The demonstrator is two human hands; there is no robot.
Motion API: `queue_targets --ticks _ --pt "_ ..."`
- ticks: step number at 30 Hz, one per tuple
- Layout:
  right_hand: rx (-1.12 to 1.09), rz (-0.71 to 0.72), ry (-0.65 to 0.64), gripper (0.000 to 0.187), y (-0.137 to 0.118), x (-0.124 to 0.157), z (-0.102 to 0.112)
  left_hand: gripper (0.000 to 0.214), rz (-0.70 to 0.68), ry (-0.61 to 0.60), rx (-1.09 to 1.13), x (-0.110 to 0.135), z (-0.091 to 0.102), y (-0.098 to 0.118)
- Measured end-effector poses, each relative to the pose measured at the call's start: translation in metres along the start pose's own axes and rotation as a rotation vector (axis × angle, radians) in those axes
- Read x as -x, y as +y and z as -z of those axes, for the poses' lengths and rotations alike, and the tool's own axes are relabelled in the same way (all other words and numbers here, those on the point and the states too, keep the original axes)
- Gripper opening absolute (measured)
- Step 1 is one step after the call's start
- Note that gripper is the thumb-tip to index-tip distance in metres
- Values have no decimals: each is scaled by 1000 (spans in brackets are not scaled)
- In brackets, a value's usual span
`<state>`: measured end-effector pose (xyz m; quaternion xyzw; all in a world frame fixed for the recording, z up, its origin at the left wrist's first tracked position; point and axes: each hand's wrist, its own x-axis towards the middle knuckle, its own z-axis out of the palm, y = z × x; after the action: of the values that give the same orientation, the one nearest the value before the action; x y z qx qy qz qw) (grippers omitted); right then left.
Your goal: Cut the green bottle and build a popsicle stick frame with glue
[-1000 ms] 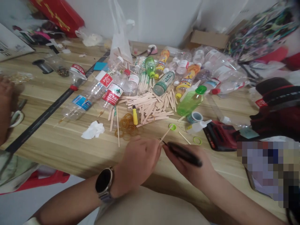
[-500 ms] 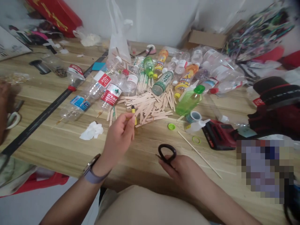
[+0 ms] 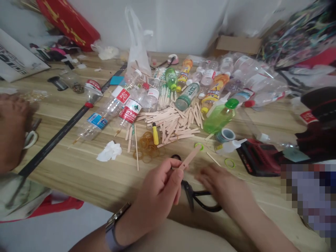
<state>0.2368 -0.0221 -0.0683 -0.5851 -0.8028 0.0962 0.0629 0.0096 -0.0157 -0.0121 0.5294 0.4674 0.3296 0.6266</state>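
Note:
My left hand (image 3: 164, 189) pinches a flat wooden craft stick (image 3: 191, 157) between thumb and fingers; a small dark hole or mark shows on the stick. My right hand (image 3: 225, 185), blurred by motion, hovers just right of it with fingers stretched out and nothing visible in them. Black-handled scissors (image 3: 191, 197) lie on the table below and between my hands, partly covered by the left one. Beyond the left hand are brown rubber bands (image 3: 147, 145) and a yellow-handled tool (image 3: 155, 134). A thin wooden skewer (image 3: 213, 159) runs partly behind my right hand.
A heap of craft sticks (image 3: 175, 122) lies mid-table, ringed by several plastic bottles (image 3: 187, 96). A glue bottle (image 3: 231, 146) and a red-black power tool (image 3: 258, 157) are on the right. Another person's hand (image 3: 12, 129) rests at the left, near a long black bar (image 3: 56, 138).
The scissors have left my right hand and lie on the table. My left hand has moved right and nearer, now with a craft stick plainly in it. The view has shifted slightly.

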Motion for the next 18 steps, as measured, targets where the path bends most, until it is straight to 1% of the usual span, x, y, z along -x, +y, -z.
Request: queue_targets --ticks 1,3,4,5,6,8,10,11,13,15,18 --pt "71 -62 78 36 12 7 0 32 7 1 6 1 0 0" --pt "195 -217 149 38 35 20 -1 33 26 7 9 1 1 1" --pt "224 -284 130 36 44 26 -2 34 37 1 6 1 1 1" --pt "229 -316 118 33 50 30 -3 34 45 -12 1 1 0 0" --pt "233 -352 75 31 54 33 -4 35 51 -25 -6 0 0 0" --pt "240 -411 -25 28 54 35 -4 35 62 -45 -16 -1 -2 -1" --pt "260 -461 -98 27 49 33 -2 36 68 -45 -20 -2 -3 -3" --pt "274 -476 -113 27 47 32 0 36 71 -44 -22 -2 -3 -3" --pt "289 -476 -102 25 44 31 2 37 76 -40 -30 -2 -3 -5" --pt "278 -437 -71 26 43 34 1 37 76 -34 -38 -1 -3 -5" --pt "210 -342 -4 30 41 42 -4 36 70 -18 -53 0 -3 -6"
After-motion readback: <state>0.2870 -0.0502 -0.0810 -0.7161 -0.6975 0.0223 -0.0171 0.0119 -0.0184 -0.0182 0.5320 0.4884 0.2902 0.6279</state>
